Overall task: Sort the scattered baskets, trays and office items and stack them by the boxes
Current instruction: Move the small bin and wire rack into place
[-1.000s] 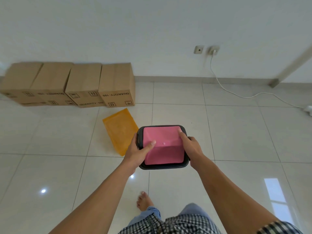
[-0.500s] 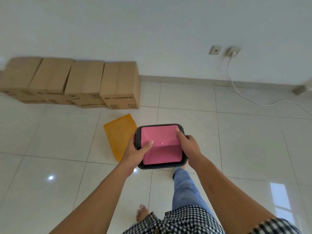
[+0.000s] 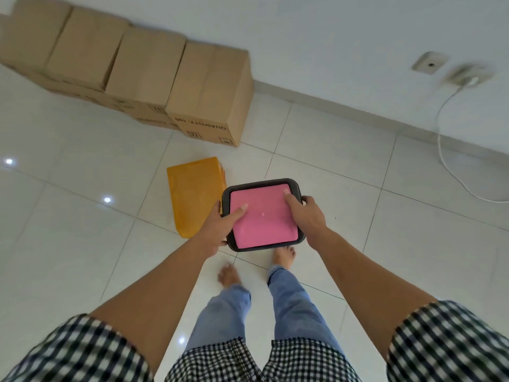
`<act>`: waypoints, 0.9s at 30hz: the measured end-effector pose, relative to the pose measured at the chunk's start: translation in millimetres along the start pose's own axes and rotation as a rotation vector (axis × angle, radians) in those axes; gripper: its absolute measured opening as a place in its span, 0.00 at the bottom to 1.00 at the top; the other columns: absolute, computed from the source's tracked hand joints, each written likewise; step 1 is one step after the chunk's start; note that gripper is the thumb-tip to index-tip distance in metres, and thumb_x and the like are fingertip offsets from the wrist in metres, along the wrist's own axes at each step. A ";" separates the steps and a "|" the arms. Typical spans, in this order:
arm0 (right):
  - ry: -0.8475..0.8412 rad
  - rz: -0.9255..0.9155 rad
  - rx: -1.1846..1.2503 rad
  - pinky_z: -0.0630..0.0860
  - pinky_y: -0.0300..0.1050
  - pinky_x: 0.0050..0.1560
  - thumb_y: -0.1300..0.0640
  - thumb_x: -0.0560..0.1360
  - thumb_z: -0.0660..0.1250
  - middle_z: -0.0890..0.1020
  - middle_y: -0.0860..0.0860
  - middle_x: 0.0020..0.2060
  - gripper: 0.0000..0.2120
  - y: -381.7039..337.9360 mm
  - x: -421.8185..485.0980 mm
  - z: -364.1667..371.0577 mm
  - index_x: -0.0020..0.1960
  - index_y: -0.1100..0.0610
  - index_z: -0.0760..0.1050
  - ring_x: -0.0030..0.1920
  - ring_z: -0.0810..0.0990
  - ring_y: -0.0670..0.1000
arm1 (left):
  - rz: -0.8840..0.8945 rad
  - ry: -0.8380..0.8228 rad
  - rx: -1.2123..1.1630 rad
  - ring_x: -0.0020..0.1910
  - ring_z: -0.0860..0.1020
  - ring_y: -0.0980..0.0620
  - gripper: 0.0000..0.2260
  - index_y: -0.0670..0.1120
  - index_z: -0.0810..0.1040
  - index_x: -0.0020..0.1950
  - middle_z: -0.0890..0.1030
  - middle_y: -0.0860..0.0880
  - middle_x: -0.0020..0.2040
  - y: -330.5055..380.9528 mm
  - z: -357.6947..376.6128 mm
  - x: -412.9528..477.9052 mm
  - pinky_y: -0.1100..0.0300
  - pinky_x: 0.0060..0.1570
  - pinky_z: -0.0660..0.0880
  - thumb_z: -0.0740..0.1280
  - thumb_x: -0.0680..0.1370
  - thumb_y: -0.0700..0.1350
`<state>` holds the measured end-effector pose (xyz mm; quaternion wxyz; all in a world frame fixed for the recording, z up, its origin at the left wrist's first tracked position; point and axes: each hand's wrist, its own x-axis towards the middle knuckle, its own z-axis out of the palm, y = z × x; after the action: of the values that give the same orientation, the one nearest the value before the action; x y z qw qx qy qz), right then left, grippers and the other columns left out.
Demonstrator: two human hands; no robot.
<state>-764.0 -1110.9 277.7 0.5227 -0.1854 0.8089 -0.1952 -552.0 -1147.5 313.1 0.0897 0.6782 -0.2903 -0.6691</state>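
At frame centre I log the left hand [image 3: 220, 230] and right hand [image 3: 305, 216] gripping opposite sides of a dark tray [image 3: 259, 183] holding a pink tray [image 3: 261, 219]. Yellow envelopes [image 3: 192, 194] lie just left on the floor; cardboard boxes [image 3: 209, 92] stand upper left.

Open floor tiles [image 3: 316, 161] right of yellow envelope [image 3: 192, 194] and cardboard boxes [image 3: 203, 97]; white cable [image 3: 439, 139] farther right by wall [image 3: 330, 37]
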 end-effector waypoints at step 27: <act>-0.125 0.140 -0.054 0.73 0.51 0.56 0.30 0.75 0.64 0.75 0.49 0.56 0.36 54.8 296.4 127.5 0.73 0.52 0.66 0.58 0.76 0.55 | -0.180 0.037 0.029 0.51 0.79 0.54 0.24 0.60 0.65 0.65 0.78 0.57 0.55 -54.6 -1.5 332.2 0.44 0.53 0.77 0.72 0.75 0.62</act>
<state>-766.2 -1228.9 -27.6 0.5792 -0.1544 0.7907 -0.1242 -556.9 -1274.0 1.2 0.0246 0.7150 -0.2360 -0.6577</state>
